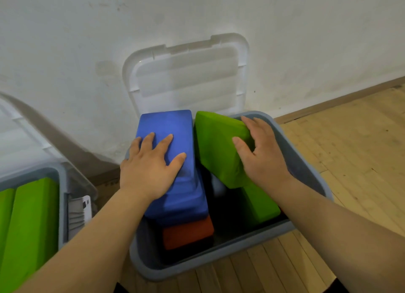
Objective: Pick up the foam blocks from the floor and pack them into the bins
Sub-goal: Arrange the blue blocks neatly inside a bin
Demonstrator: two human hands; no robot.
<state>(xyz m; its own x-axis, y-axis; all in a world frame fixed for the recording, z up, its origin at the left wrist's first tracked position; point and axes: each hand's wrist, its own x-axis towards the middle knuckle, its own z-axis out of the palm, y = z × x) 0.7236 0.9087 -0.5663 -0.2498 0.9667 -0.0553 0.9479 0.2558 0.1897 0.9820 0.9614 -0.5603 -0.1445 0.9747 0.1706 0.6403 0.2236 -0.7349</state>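
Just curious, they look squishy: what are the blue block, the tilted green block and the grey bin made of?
The blue block looks like dense foam: matte, no glare, soft rounded edges. The tilted green block seems the same matte foam. The grey bin is probably moulded plastic, smooth with a rolled rim; its lid looks like translucent plastic.

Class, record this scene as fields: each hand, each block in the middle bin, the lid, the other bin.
Left hand: flat on the blue foam block, pressing
Right hand: grips the tilted green block
Blue foam block: top of its stack, over the orange block
Second green block: lower, right side of grey bin
Lid: clear, open against wall
Left bin: holds green blocks
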